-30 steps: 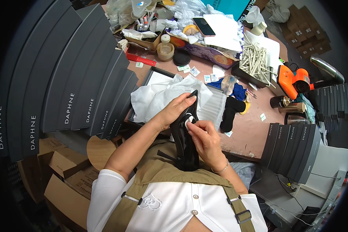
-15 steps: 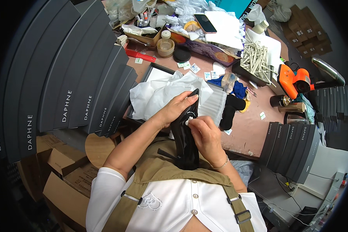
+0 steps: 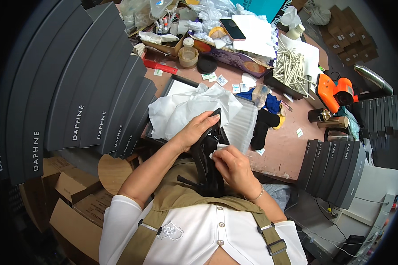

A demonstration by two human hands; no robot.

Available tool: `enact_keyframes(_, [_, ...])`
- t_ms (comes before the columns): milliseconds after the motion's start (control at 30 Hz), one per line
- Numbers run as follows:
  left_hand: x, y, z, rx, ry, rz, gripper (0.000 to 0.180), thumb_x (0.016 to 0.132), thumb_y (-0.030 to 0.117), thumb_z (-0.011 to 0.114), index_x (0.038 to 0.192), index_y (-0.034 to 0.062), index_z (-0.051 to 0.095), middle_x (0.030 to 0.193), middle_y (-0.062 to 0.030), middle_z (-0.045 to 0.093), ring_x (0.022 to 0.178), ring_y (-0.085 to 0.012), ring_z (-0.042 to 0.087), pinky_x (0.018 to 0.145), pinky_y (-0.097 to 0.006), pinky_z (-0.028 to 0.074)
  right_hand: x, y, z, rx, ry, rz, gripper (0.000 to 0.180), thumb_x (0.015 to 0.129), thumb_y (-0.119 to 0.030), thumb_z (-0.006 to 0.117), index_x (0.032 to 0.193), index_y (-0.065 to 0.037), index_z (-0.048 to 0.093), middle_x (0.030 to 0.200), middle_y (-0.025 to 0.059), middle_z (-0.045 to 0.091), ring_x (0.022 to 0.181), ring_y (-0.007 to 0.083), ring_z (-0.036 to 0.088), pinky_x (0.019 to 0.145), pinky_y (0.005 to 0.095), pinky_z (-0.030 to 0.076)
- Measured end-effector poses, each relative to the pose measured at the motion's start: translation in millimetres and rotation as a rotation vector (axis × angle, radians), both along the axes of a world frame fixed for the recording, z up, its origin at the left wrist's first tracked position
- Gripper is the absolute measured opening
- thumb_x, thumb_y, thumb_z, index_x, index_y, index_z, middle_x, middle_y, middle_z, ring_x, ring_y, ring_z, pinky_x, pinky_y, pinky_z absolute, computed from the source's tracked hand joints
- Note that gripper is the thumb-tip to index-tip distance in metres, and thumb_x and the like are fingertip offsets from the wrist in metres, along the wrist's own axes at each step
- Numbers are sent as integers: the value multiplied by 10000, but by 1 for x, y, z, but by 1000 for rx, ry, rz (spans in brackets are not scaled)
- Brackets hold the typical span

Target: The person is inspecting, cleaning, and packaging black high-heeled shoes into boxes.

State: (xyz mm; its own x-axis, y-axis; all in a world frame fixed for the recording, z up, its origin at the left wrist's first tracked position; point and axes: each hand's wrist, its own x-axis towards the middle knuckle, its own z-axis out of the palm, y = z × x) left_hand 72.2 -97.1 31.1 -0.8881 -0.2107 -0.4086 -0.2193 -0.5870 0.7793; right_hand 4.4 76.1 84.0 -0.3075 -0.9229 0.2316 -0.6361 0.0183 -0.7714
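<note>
A black shoe (image 3: 202, 157) with a thin strap lies above my lap, its narrow end pointing away from me. My left hand (image 3: 194, 130) grips it near that far end, thumb on top. Pinched in the fingers of my right hand (image 3: 235, 167) is a white wad (image 3: 222, 147), paper or cloth, held against the shoe's right side. Just beyond, an open dark shoebox (image 3: 177, 82) holds crumpled white tissue paper (image 3: 194, 108). My right fingers cover part of the wad.
Stacks of dark shoeboxes (image 3: 75, 84) rise at the left, with more boxes (image 3: 331, 168) at the right. Across the pink table (image 3: 278, 152) lie a black cloth (image 3: 264, 128), a tray of white sticks (image 3: 292, 70), an orange heat gun (image 3: 336, 90), a jar (image 3: 188, 55) and a phone (image 3: 232, 29).
Both hands and the shoe have shifted slightly toward me and to the left. My right hand has slid lower along the shoe, and more of the white wad shows.
</note>
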Motion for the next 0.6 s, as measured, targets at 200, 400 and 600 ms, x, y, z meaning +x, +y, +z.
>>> enact_keyframes(200, [5, -5, 1, -2, -22, 38, 381, 962, 306, 526, 1220, 27, 513, 899, 26, 575, 733, -12, 549, 611, -156, 455, -6, -19, 8, 68, -53, 39, 130, 782, -22, 667, 898, -9, 611, 794, 141, 551, 716, 315, 584, 623, 370, 480])
enact_keyframes(400, [18, -20, 9, -18, 4, 141, 351, 957, 339, 532, 1161, 53, 530, 816, 50, 541, 662, -10, 512, 556, -161, 419, -53, -14, -9, 111, -1021, -24, 50, 883, -66, 611, 891, -25, 586, 909, 28, 600, 853, 135, 568, 800, 268, 446])
enact_keyframes(600, [32, -36, 4, -9, -59, 247, 391, 971, 330, 512, 1223, 31, 522, 936, 27, 571, 807, -27, 534, 690, -177, 445, -90, -93, -59, -62, -1134, -62, 134, 910, -110, 609, 1009, -34, 558, 911, 40, 607, 841, 116, 570, 764, 244, 445])
